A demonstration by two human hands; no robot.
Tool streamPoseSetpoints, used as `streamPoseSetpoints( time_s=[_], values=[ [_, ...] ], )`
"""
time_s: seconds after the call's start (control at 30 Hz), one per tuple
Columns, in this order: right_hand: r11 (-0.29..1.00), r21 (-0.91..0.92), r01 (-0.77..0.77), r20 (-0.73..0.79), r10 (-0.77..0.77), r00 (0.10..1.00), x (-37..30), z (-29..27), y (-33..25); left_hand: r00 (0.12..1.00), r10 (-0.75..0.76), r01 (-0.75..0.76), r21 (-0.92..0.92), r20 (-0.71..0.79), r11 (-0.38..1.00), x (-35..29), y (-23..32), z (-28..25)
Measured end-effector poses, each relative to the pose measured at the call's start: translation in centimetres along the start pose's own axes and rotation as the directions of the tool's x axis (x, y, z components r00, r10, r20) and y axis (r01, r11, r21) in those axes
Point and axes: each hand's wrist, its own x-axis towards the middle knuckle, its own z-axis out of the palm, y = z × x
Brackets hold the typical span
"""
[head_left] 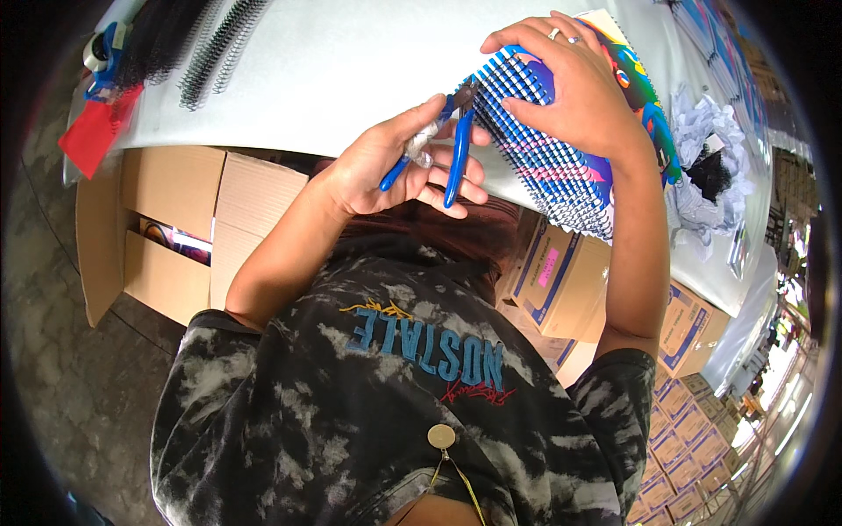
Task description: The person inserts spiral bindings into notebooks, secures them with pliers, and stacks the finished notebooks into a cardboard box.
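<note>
My left hand holds a pair of blue-handled cutting pliers, thumb along one handle and fingers partly spread by the other. Something whitish is wrapped around one handle. The plier jaws meet the upper-left corner of a stack of spiral-bound notebooks, where the coil ends are. Over the top of that stack lies my right hand, gripping it with the thumb on the coil side and the fingers across the far edge. The coils form a dense blue, white and black row, and a colourful cover shows to the right.
Loose black coils and a red piece lie on the left of the white table. A plastic bag with black scraps hangs at the right. An open carton stands below left, closed cartons below right.
</note>
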Motion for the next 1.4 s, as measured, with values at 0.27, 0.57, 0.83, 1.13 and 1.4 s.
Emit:
streamPoseSetpoints(
  time_s=[0.27, 0.57, 0.83, 1.13, 1.4],
  values=[
    [0.988, 0.095, -0.124, 0.079, 0.116, 0.99, 0.0, -1.1, -1.1, 0.882, 0.352, 0.177, 0.913, -0.313, 0.368, 0.1, 0.1, 1.5],
    [0.979, 0.082, -0.186, 0.134, 0.174, 0.976, 0.1, -1.3, -1.0, 0.964, 0.007, 0.12, 0.459, -0.265, 0.88, -0.7, 1.5, 0.5],
    [0.975, 0.095, -0.199, 0.13, 0.186, 0.974, 0.0, -1.2, -1.0, 0.988, -0.052, 0.074, 0.158, -0.143, 0.985, -0.2, 1.0, -0.2],
    [0.98, 0.096, -0.172, 0.116, 0.161, 0.98, 0.1, -1.2, -1.0, 0.867, 0.342, 0.342, 0.932, -0.361, 0.116, 0.1, 0.7, 1.4],
    [0.98, 0.09, -0.177, 0.127, 0.165, 0.978, 0.1, -1.4, -1.2, 0.976, -0.094, 0.143, -0.251, 0.196, 0.957, 1.0, 0.1, -4.4]
  ],
)
